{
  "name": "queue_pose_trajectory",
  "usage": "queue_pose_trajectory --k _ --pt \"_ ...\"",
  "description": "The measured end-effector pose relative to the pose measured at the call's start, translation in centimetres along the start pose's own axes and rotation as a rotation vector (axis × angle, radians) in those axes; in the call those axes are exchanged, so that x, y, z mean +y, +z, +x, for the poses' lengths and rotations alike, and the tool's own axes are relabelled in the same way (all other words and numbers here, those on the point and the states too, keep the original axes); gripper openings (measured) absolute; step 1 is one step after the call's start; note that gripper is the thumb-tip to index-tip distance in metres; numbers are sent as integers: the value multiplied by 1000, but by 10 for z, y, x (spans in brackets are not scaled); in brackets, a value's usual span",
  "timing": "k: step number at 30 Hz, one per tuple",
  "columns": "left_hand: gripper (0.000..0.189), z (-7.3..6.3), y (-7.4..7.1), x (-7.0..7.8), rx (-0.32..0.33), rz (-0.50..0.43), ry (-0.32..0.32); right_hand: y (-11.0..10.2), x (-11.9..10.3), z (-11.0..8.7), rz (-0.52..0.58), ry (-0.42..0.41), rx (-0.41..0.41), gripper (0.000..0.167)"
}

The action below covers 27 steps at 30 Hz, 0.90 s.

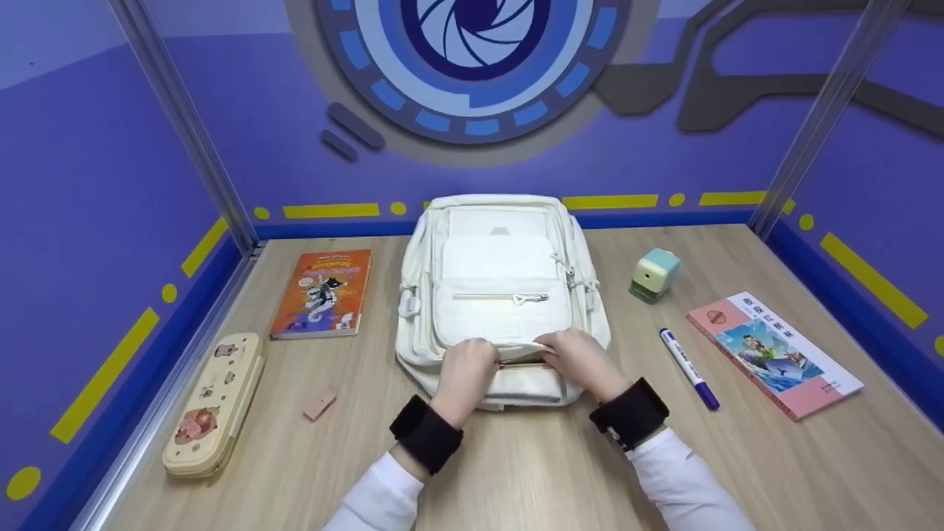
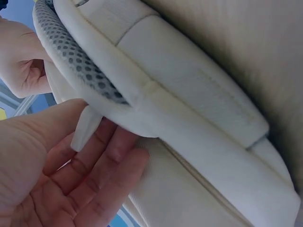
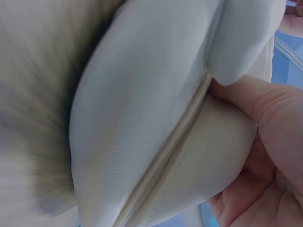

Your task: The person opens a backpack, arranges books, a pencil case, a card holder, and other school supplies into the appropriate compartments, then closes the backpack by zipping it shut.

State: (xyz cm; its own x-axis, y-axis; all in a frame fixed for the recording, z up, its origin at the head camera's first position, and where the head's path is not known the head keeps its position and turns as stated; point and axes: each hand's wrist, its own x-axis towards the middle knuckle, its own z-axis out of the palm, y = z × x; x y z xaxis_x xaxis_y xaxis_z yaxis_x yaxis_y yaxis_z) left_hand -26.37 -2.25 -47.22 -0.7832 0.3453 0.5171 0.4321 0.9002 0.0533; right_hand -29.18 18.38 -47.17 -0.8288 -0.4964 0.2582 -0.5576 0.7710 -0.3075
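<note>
A white backpack (image 1: 498, 258) lies on the table, its front pocket with a short zipper (image 1: 501, 297) facing up. At its near end, my left hand (image 1: 468, 372) grips the fabric edge. The left wrist view shows the thumb and curled fingers around that edge, beside a small white tab (image 2: 86, 127) and grey mesh padding (image 2: 78, 54). My right hand (image 1: 582, 361) pinches the same end further right. In the right wrist view its thumb presses the fabric next to a long zipper (image 3: 163, 151), fingers behind the cloth.
Left of the backpack are an orange book (image 1: 323, 293), a cream pencil case (image 1: 214, 405) and a small pink eraser (image 1: 319, 405). On the right are a green-and-cream pencil sharpener (image 1: 655, 275), a purple-capped marker (image 1: 688, 369) and a pink-and-white book (image 1: 774, 356). Purple walls enclose the table.
</note>
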Motion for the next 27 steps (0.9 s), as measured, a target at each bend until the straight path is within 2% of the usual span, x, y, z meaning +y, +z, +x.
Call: queue_pose_trajectory --k 7,15,22,27 --pt "18 -3 -6 -5 -43 -75 -18 2 -1 0 -7 -34 15 13" --pt "15 -4 -12 -12 -59 -164 -45 -1 1 -1 6 -9 12 14" --pt "10 -10 -17 -19 -100 -202 -90 -1 2 -1 19 -16 2 14" --pt "10 -12 -19 -24 -129 -194 -113 -1 3 -1 35 -28 5 11"
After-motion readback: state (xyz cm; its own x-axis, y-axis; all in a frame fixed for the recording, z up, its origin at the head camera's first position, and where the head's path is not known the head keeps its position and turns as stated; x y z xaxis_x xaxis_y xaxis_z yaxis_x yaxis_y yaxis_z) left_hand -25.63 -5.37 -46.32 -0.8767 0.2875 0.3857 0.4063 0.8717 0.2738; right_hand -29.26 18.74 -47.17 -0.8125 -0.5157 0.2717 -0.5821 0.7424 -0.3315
